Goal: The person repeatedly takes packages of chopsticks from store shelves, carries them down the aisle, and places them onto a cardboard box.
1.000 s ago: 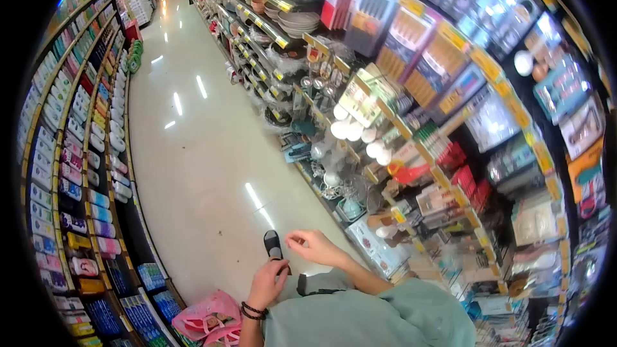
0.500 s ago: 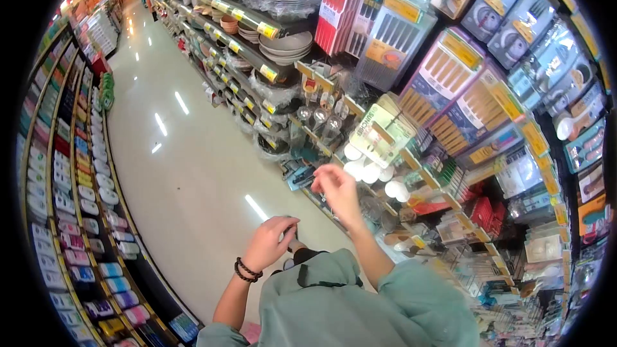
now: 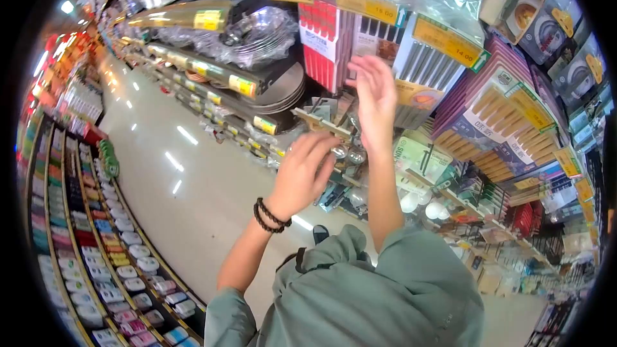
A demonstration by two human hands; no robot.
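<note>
My right hand [image 3: 375, 99] is raised in front of hanging packs of chopsticks, with its fingers loosely apart and nothing in them. Just left of it hang red chopsticks packs [image 3: 318, 45]; behind and to the right is a pack of dark chopsticks [image 3: 427, 67]. Lower down, my left hand [image 3: 301, 173], with a dark beaded bracelet [image 3: 270, 217] on the wrist, hovers before the shelf edge. Its fingers are bent but apart, and I see nothing held. Whether either hand touches the goods cannot be made out.
Stacked plates [image 3: 279, 93] and plastic-wrapped bowls [image 3: 257, 35] fill the shelf on the left. Wooden chopsticks packs [image 3: 508, 115] and white spoons [image 3: 424, 204] hang at right. Across the tiled aisle [image 3: 154, 180] stands a low shelf of boxed goods [image 3: 122, 244].
Both hands have risen toward the rack, the right one up to the chopsticks packs. The view has moved closer to the shelves, which now look larger.
</note>
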